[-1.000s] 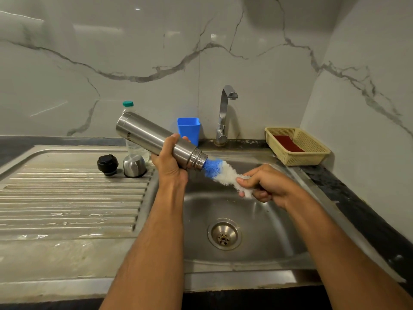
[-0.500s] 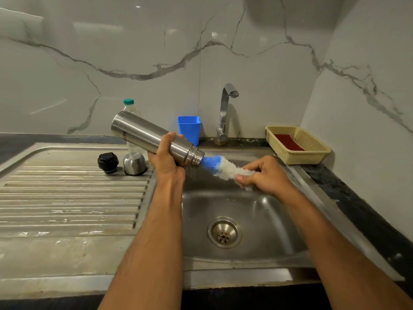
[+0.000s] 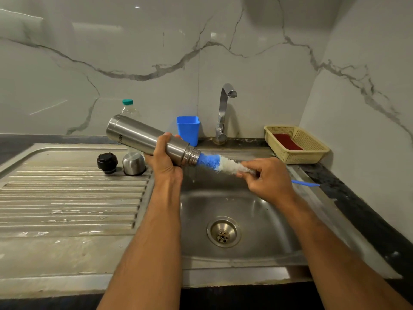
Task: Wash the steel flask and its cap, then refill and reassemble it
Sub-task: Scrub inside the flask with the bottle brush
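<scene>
My left hand (image 3: 164,161) grips the steel flask (image 3: 138,136) near its threaded neck, holding it tilted over the sink's left edge with the mouth pointing right and slightly down. A blue-and-white bottle brush (image 3: 220,164) sticks out of the mouth; my right hand (image 3: 267,177) holds it at the base of the bristles, and its thin blue handle shows behind that hand. The black inner stopper (image 3: 107,162) and the steel cup cap (image 3: 133,164) stand on the drainboard, left of my left hand.
The steel sink basin (image 3: 257,215) with a drain lies below my hands, the ribbed drainboard (image 3: 67,198) to its left. A tap (image 3: 224,110), a blue cup (image 3: 188,128), a plastic bottle (image 3: 127,107) and a yellow basket (image 3: 312,151) with a red sponge stand along the back.
The brush has been drawn further out of the flask, showing more blue and white bristles. My right hand has moved right and up; the flask has shifted slightly left.
</scene>
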